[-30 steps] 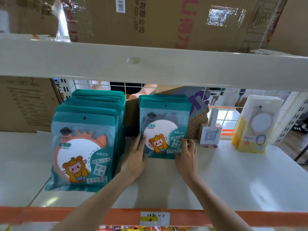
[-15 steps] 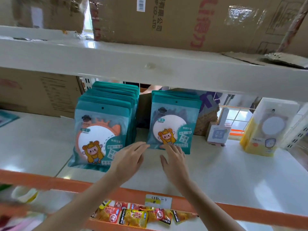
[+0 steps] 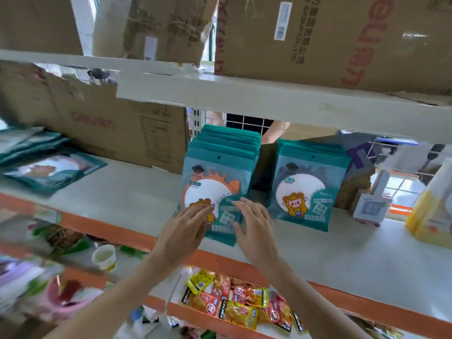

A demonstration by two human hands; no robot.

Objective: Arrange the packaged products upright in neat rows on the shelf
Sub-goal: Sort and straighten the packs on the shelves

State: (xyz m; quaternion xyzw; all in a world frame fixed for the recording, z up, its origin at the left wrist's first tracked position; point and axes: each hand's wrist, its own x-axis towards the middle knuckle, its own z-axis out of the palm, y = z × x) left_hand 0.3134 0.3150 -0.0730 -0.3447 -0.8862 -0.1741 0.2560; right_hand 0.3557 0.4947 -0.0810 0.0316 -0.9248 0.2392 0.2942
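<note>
Two rows of teal packages stand upright on the white shelf [image 3: 137,189]. The left row [image 3: 217,167] has an orange sun shape on its front pack; the right row [image 3: 307,184] shows a yellow cartoon figure. My left hand [image 3: 188,223] and my right hand [image 3: 254,221] hover with fingers spread at the lower front of the left row's first pack, holding nothing. Whether the fingertips touch the pack I cannot tell. More teal packages [image 3: 52,167] lie flat in a loose pile at the shelf's far left.
Cardboard boxes [image 3: 117,128] stand behind at the left and on the upper shelf [image 3: 269,99]. A small white-blue item [image 3: 371,204] and yellow-white packs [image 3: 430,209] stand at the right. Snack packets [image 3: 234,302] fill the lower shelf. A person stands behind the wire back.
Both hands have left the right row and moved left to the front of the left row. The view has swung left and down, bringing the flat pile into sight.
</note>
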